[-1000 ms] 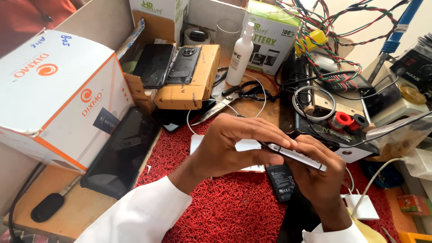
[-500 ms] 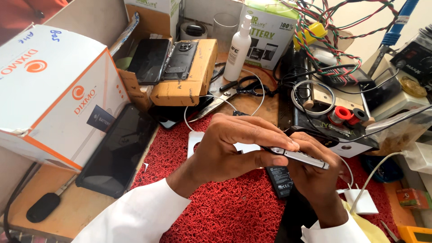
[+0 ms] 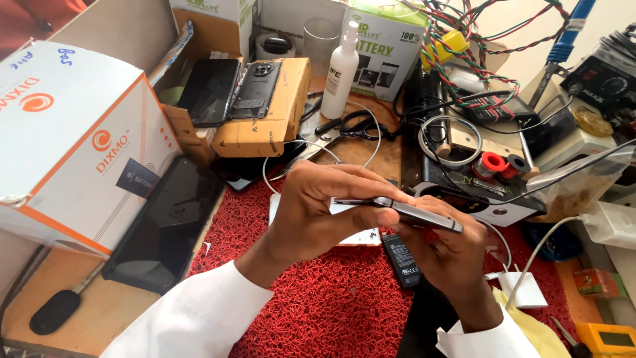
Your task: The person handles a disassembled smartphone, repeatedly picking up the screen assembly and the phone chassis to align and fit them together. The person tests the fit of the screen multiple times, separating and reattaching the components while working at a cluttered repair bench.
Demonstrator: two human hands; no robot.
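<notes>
Both my hands hold a thin dark smartphone [image 3: 424,217] edge-on above a red mesh mat [image 3: 331,305]. My left hand [image 3: 318,205] grips its left end from above, fingers curled over the top edge. My right hand [image 3: 450,255] cradles the phone from below and the right. A black phone battery [image 3: 401,260] lies on the mat just under the hands, beside a white flat piece [image 3: 361,235] partly hidden by my left hand.
A large white and orange carton [image 3: 73,139] stands left, with a black phone [image 3: 165,225] leaning by it. Two phones lie on a brown box [image 3: 265,109]. A white spray bottle [image 3: 341,73], scissors [image 3: 344,129], tangled wires and a black power unit [image 3: 477,192] crowd the back and right.
My hands and the phone stay together over the mat; the phone has shifted slightly right and my left fingers have slid along its top edge. The view has drifted a little.
</notes>
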